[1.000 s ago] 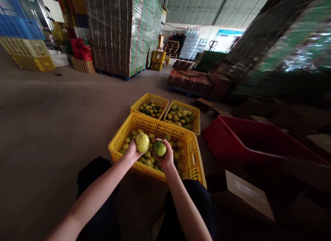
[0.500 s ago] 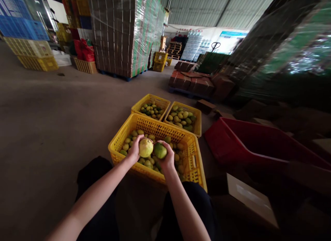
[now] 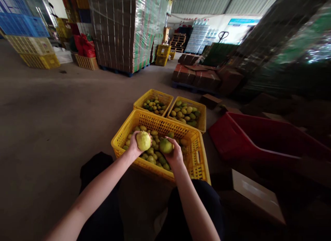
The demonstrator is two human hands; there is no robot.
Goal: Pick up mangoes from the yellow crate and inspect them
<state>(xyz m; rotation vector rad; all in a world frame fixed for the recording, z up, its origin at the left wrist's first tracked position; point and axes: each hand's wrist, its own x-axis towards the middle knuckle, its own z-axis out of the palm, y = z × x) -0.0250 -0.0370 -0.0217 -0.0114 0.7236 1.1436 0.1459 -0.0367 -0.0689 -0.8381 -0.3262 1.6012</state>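
Note:
My left hand (image 3: pixel 135 143) holds a pale yellow, rounded, lemon-like fruit (image 3: pixel 143 141), its fingers wrapped round the far side. A greener fruit (image 3: pixel 166 146) of the same sort rests in my right hand (image 3: pixel 176 152), gripped between thumb and fingers. The two fruits are apart, with a small gap between them. Both hands are over a large yellow plastic crate (image 3: pixel 200 156), which stands on the floor between my knees. Inside it lie several yellow and green fruits (image 3: pixel 152 158), partly hidden by my hands.
Two smaller yellow crates (image 3: pixel 169 95) (image 3: pixel 203 118) of similar fruit stand beyond the large one. To the right are a red tub (image 3: pixel 224 135) and an open cardboard box (image 3: pixel 256 192). Wrapped pallet stacks (image 3: pixel 113 34) and flat cartons (image 3: pixel 207 78) stand farther back.
My hands have moved apart, widening the gap between the two fruits. The yellow fruit has turned in my left hand. The view has shifted slightly down and left.

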